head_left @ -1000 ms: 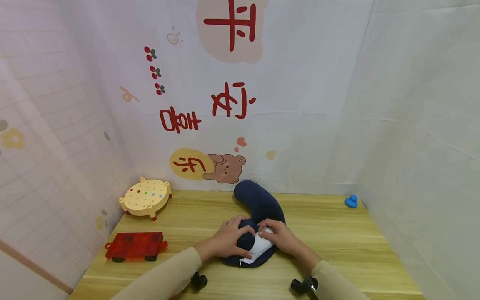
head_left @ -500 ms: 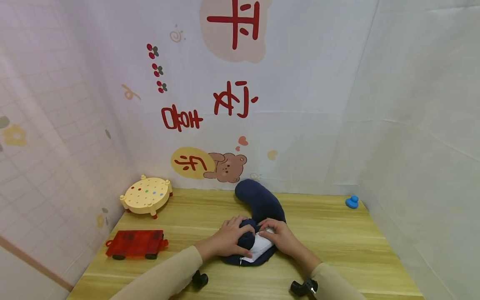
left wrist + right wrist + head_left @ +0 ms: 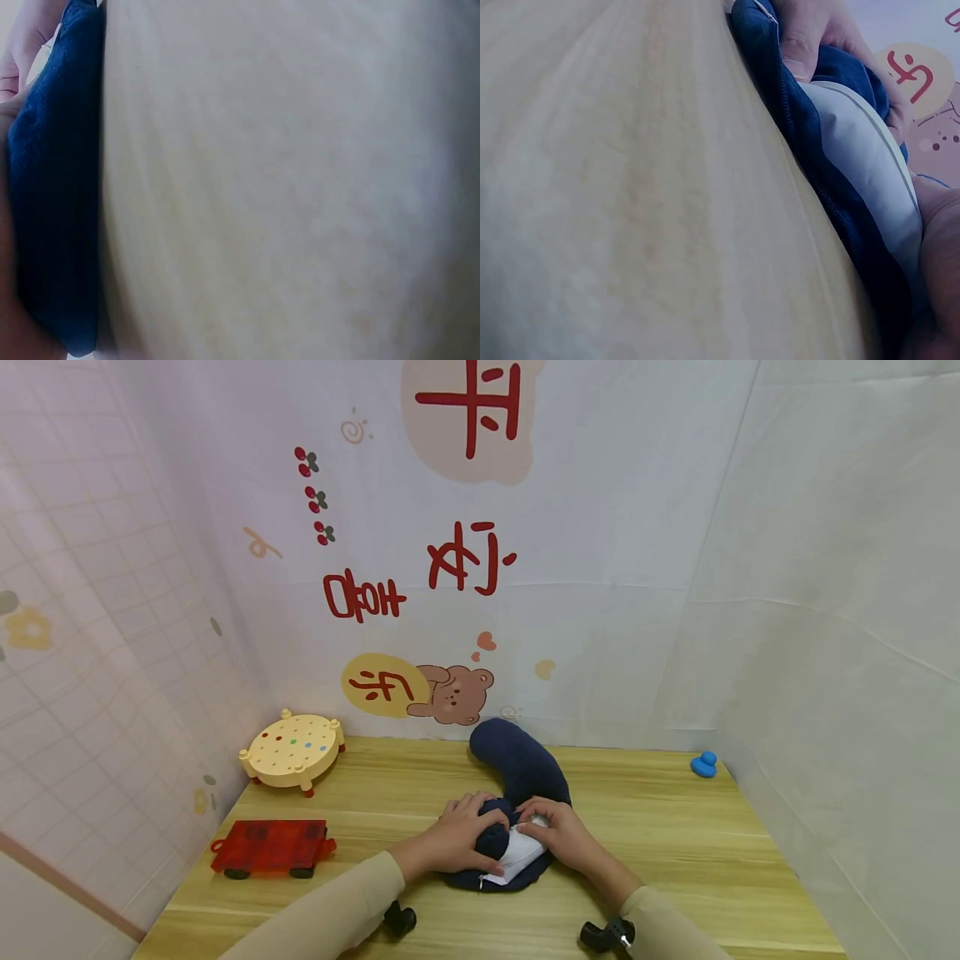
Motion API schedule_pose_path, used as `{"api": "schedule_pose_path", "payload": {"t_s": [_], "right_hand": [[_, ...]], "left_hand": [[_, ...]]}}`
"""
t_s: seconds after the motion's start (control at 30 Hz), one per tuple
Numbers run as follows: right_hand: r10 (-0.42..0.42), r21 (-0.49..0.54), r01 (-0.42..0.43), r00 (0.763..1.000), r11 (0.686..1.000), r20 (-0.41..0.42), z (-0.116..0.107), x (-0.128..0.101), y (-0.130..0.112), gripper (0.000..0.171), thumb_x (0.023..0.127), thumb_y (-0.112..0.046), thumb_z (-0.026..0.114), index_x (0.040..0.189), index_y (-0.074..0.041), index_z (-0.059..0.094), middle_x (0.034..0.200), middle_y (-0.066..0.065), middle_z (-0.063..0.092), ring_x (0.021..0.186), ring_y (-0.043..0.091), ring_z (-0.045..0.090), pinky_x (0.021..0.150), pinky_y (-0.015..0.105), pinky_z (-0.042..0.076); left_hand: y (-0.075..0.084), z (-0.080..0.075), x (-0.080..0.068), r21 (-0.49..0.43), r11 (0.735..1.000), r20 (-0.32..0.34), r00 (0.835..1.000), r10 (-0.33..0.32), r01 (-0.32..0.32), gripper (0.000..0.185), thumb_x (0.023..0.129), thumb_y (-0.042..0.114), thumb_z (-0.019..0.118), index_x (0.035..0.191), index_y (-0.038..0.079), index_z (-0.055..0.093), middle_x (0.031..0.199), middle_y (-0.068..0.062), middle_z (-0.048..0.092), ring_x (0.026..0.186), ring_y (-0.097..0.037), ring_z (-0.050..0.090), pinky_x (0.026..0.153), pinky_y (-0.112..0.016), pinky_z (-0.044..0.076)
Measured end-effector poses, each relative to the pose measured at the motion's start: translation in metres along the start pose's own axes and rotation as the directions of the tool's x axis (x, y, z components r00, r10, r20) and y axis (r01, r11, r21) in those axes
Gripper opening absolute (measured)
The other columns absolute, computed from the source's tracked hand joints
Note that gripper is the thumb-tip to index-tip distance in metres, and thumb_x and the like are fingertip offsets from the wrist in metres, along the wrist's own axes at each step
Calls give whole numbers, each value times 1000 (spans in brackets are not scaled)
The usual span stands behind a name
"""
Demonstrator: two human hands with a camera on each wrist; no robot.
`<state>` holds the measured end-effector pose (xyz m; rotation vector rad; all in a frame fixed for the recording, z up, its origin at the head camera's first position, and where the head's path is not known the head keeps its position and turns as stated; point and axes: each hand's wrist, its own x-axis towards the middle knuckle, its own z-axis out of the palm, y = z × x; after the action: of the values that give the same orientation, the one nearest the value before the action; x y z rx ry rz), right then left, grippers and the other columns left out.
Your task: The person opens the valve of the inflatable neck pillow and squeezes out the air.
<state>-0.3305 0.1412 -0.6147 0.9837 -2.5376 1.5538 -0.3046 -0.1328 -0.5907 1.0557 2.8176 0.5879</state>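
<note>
A navy neck pillow [image 3: 521,760] lies curved on the table, its far end close to the back wall. At its near end the cover is unzipped, and a white inner piece [image 3: 517,856] shows in the gap; a zipper pull [image 3: 481,882] hangs at the near edge. My left hand [image 3: 453,839] grips the bunched navy cover, thumb down by the white part. On the other side my right hand [image 3: 562,835] pinches the edge of the opening, thumb against fingers. The right wrist view shows the white inner piece [image 3: 862,142] bulging between both hands.
A cream round pegboard toy [image 3: 292,752] on short legs stands at the back left. In front of it is a red translucent toy wagon [image 3: 273,847]. A small blue knobbed piece [image 3: 704,765] lies at the back right. Cloth walls enclose the wooden table [image 3: 675,860].
The head view has shifted very slightly. Both hands keep their places on the neck pillow, with no visible movement of the cover.
</note>
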Motion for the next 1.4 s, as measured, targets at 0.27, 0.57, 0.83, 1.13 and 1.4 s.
{"api": "schedule_pose_path", "payload": {"t_s": [0.27,0.57,0.83,1.13,1.4], "right_hand": [[-117,-72,117,993,991,-5,-4,-2,1,9,100,-12,83,100,-21,79,127,4,73,120,26,66,105,32,50],[-230,-109,231,973,967,23,-14,-3,4,18,94,-2,87,99,-17,79,122,10,68,114,26,62,102,29,50],[-152,-57,154,987,986,43,-15,-2,3,12,101,-8,82,99,-19,78,124,9,67,115,26,61,102,30,51],[-118,-76,121,992,990,41,-10,0,1,13,101,-8,82,97,-19,77,123,5,66,116,27,61,102,34,51],[-135,-76,138,990,988,43,-4,0,1,12,98,3,80,96,-8,76,120,17,66,113,33,61,100,35,51]], "left_hand": [[2,1,1,-3,1000,11,1000,7,-7,62,91,74,78,140,42,58,165,-6,39,147,-30,42,117,-62,37],[1,7,3,-15,1000,12,1000,-4,4,59,91,76,76,138,45,57,166,-5,38,149,-30,40,117,-64,35],[4,1,2,-6,1000,22,1000,-9,9,61,92,74,77,140,42,57,167,-5,38,149,-29,40,119,-62,34],[6,-4,-1,-26,1000,27,1000,-7,8,62,92,72,79,140,39,59,166,-6,39,149,-30,40,119,-63,35],[6,-3,-1,-21,1000,13,1000,-18,18,60,90,71,82,137,40,59,164,-5,41,146,-29,42,117,-63,36]]}}
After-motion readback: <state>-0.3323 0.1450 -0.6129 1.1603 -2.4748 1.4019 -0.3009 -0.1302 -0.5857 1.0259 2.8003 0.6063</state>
